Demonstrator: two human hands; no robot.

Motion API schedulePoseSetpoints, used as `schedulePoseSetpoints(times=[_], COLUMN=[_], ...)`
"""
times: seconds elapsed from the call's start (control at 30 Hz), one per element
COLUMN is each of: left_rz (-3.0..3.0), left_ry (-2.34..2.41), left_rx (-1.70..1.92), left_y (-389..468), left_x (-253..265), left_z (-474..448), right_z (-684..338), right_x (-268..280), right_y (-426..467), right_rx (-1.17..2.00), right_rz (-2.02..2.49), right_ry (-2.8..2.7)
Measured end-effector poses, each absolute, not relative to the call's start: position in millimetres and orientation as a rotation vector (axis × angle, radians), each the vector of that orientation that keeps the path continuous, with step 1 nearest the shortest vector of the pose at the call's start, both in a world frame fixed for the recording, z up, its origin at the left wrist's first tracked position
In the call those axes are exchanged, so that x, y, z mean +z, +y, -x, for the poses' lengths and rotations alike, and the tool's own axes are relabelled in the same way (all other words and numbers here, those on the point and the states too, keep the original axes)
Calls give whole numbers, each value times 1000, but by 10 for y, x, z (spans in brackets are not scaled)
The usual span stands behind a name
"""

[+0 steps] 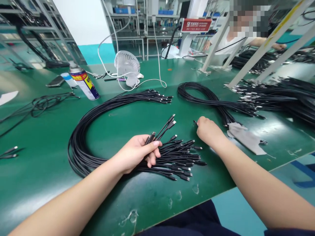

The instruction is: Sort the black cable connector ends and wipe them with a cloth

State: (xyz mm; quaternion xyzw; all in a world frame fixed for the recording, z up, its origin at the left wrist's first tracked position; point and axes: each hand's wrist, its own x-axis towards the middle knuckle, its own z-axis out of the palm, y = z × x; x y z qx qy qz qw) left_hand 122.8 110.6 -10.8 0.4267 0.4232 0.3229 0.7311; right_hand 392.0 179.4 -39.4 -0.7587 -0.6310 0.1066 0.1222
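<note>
My left hand [141, 152] is closed on several black USB cable ends [169, 124], the thumb pressing them against the fingers. Their connectors point up and to the right. Under and beside that hand lies a big bundle of black cables [81, 131], bent in a U on the green table, with many connector ends spread out to its right. My right hand [209, 129] is a fist just right of the bundle. A small black tip [195, 122] sticks out of it; the rest is hidden in the fingers.
A looped black cable bundle [197, 88] and a grey cloth [246, 137] lie to the right. More cables [283, 95] pile beyond white posts [233, 73]. A spray can [85, 82] and a white fan [126, 64] stand behind. Another person [236, 41] sits across, back right.
</note>
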Motion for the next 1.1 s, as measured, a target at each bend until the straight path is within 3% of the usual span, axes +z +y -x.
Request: schedulePoseSetpoints(times=[0.2, 0.37, 0.57, 0.73, 1.1], left_rz=[-951, -919, -886, -864, -1275], left_ry=[948, 935, 873, 824, 953], left_rx=[743, 771, 830, 786, 808], left_y=[1110, 1114, 1128, 1152, 1147], left_x=[-127, -109, -84, -71, -225], left_z=[-1250, -1245, -1229, -1223, -1193], right_z=[-3646, -3052, -2746, -2687, -2671], right_x=[-182, -25, 55, 43, -63], right_y=[1742, 1583, 1608, 1558, 1434], right_rx=[562, 1175, 1010, 1239, 1428], right_rz=[1749, 1047, 1058, 1098, 1104], right_ry=[-1673, -1372, -1406, -1482, -1371])
